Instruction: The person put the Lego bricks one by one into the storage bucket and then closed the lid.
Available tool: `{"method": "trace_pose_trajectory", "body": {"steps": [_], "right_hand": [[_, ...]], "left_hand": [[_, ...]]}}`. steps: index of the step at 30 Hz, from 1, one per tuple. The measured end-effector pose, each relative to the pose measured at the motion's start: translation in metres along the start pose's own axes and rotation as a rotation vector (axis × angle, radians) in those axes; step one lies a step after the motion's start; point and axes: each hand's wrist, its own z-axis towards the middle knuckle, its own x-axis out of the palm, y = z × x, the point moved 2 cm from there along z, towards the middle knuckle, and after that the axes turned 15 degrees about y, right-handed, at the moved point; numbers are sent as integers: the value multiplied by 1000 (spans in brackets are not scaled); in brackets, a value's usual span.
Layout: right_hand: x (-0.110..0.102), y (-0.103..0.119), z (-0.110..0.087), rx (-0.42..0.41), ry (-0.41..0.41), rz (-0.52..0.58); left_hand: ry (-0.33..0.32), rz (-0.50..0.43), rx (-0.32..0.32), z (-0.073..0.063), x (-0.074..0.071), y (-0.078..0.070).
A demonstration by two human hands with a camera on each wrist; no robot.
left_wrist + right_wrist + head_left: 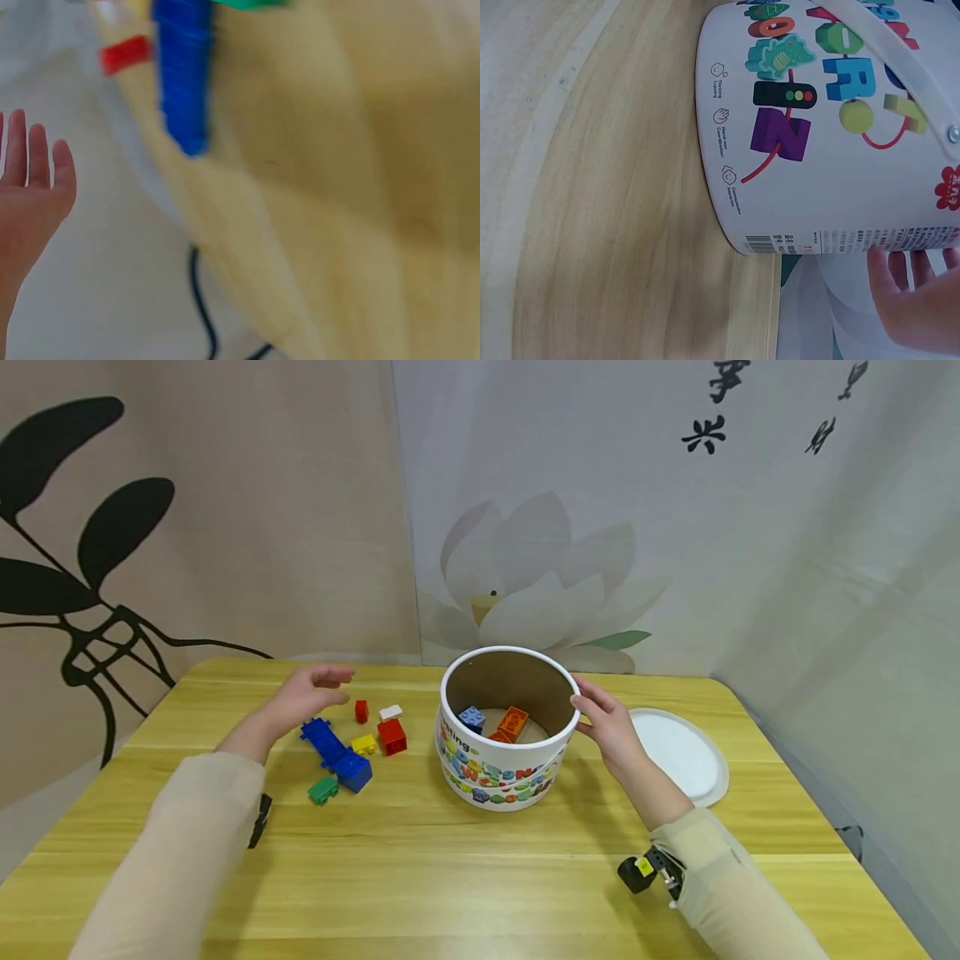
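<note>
One white bucket, upright on the tabletop, blue and orange blocks inside; right hand, fingers pinching its rim. One left hand, fingers extended, slightly apart, near loose blocks. One white lid, flat.

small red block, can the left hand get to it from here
Very likely yes: the left hand looks empty, its fingers reach out close to the small red block, and nothing appears to stand between them.
</note>
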Motion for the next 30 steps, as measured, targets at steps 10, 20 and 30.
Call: {"method": "trace_pose_trajectory", "body": {"steps": [10, 20, 30], "right_hand": [[2, 1, 0, -2, -5, 3], [1, -2, -2, -11, -4, 13], [2, 1, -1, -9, -6, 15]], "left_hand": [[64, 64, -79, -14, 7, 47], [162, 157, -55, -10, 18, 59], [68, 266, -33, -21, 12, 73]]}}
